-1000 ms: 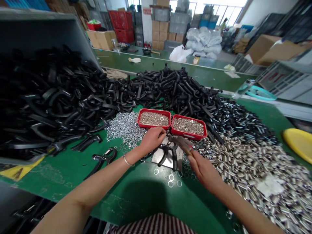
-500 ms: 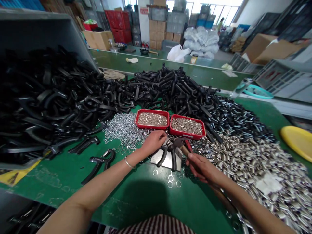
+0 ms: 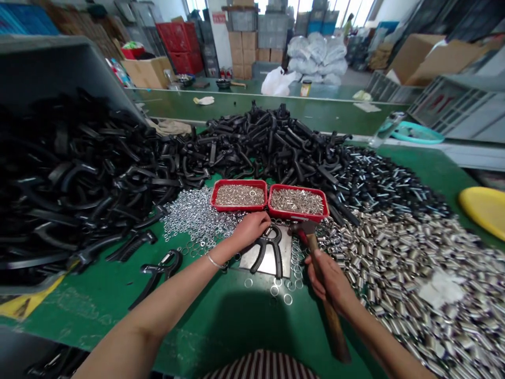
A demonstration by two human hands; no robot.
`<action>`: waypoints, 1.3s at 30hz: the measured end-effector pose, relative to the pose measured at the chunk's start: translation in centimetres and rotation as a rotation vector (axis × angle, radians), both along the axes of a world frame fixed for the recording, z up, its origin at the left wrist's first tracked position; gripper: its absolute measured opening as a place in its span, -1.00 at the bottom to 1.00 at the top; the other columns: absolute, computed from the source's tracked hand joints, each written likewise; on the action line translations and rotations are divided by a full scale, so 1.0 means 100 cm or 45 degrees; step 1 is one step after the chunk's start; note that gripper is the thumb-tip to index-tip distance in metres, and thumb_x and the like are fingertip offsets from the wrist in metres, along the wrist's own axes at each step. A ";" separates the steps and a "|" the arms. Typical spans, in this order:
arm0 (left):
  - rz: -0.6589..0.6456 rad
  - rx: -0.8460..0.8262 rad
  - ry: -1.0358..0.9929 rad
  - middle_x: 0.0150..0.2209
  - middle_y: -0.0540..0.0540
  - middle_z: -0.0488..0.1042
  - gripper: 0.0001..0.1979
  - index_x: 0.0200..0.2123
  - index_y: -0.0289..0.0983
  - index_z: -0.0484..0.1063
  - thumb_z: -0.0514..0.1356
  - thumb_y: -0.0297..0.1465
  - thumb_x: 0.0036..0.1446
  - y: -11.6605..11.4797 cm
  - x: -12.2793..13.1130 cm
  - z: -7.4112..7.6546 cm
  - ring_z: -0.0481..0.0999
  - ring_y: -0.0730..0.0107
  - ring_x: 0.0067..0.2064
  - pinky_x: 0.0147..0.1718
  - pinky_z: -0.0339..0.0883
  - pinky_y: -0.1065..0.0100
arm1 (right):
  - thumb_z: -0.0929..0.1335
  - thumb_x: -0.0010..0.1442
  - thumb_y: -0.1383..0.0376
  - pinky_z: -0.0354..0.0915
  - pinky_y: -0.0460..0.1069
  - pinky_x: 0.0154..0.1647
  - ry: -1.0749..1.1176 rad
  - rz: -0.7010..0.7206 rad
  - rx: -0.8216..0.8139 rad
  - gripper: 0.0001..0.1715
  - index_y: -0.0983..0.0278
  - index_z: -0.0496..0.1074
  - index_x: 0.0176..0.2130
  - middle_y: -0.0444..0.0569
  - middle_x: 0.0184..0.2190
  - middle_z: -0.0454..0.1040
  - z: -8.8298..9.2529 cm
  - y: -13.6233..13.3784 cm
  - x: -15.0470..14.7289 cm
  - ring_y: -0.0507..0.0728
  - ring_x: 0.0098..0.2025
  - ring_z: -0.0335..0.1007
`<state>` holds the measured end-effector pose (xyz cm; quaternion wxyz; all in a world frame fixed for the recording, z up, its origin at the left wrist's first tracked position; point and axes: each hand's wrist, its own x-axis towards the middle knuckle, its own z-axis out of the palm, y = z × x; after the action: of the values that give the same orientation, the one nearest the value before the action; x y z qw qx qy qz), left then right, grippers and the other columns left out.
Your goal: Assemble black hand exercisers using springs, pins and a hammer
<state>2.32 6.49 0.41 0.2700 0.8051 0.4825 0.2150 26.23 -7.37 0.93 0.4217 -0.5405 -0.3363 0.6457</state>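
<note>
Close in, green tabletop point(image 3: 305, 329) lies open left of the hammer point(image 3: 333, 326), but red trays point(image 3: 282, 214) block the way beyond.

A second ago my hammer point(image 3: 334, 326) had its head over the upper part of the black Y-shaped piece point(image 3: 277, 258); now the head sits further right, by the upper right corner of the metal plate point(image 3: 267, 262), and the curved top of the piece shows uncovered. The long wooden handle, mostly hidden by my right hand point(image 3: 327, 276) then, now runs out below it, its end slanting back toward me. My left hand point(image 3: 252, 227) is slightly further right against the red trays point(image 3: 298, 217). Some bright-coloured items point(image 3: 120, 72) have come into view past the grey crate point(image 3: 100, 79).
</note>
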 end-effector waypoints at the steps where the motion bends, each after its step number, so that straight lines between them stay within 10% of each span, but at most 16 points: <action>1: -0.002 -0.008 0.003 -0.25 -0.09 0.59 -0.87 -0.28 -0.26 0.50 0.15 -0.40 0.23 0.000 0.000 0.000 0.56 0.26 -0.20 -0.18 0.35 0.32 | 0.30 0.20 -0.23 -0.05 -0.21 -0.84 0.000 0.008 0.001 -0.42 0.22 0.30 -0.25 -0.30 -0.68 0.25 0.000 0.000 0.000 -0.11 -0.77 -0.12; 10: -0.082 0.062 0.119 -0.25 -0.09 0.57 -0.86 -0.25 -0.26 0.48 0.12 -0.38 0.29 0.000 0.000 0.004 0.54 0.26 -0.21 -0.19 0.33 0.32 | 0.29 0.23 -0.20 -0.06 -0.20 -0.85 -0.005 0.026 0.005 -0.47 0.21 0.30 -0.23 -0.30 -0.66 0.29 -0.007 0.002 0.001 -0.11 -0.78 -0.12; 19: -0.478 0.728 0.685 -0.22 -0.24 0.49 -0.81 -0.21 -0.36 0.45 0.02 -0.52 0.31 -0.008 0.010 0.008 0.44 0.12 -0.12 -0.01 0.22 0.11 | 0.27 0.23 -0.21 -0.04 -0.19 -0.86 -0.107 0.085 0.011 -0.45 0.21 0.29 -0.24 -0.28 -0.65 0.32 -0.005 0.001 -0.003 -0.10 -0.78 -0.08; 25: -0.157 0.473 0.445 -0.08 -0.24 0.47 -0.74 -0.03 -0.35 0.38 0.10 -0.30 0.33 -0.025 -0.001 0.004 0.41 0.10 -0.03 0.00 0.24 0.12 | 0.17 0.28 -0.22 -0.09 -0.13 -0.84 -0.435 0.303 0.069 -0.44 0.20 0.29 -0.24 -0.26 -0.66 0.32 0.018 0.016 0.007 -0.05 -0.80 -0.02; 31: 0.005 0.194 0.296 -0.01 -0.20 0.42 -0.62 -0.06 -0.27 0.41 0.20 -0.10 0.23 -0.061 -0.017 0.009 0.34 0.04 0.06 0.09 0.16 0.04 | 0.10 0.41 -0.05 0.24 -0.03 -0.41 -1.025 0.465 0.608 -0.52 0.20 0.30 -0.29 -0.14 -0.56 0.42 0.071 0.042 0.009 0.08 -0.50 0.36; 39: 0.045 0.077 0.360 -0.06 -0.20 0.41 -0.68 -0.12 -0.28 0.42 0.22 -0.16 0.21 -0.056 -0.012 0.008 0.35 0.03 0.03 0.06 0.19 0.06 | 0.10 0.42 -0.01 0.19 0.02 -0.43 -1.119 0.837 0.529 -0.51 0.23 0.34 -0.29 -0.09 -0.58 0.42 0.059 0.082 -0.006 0.11 -0.53 0.36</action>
<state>1.08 0.87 1.19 0.1712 0.8264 0.5232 0.1187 25.60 0.82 6.86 0.1175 -0.5309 -0.7492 0.3783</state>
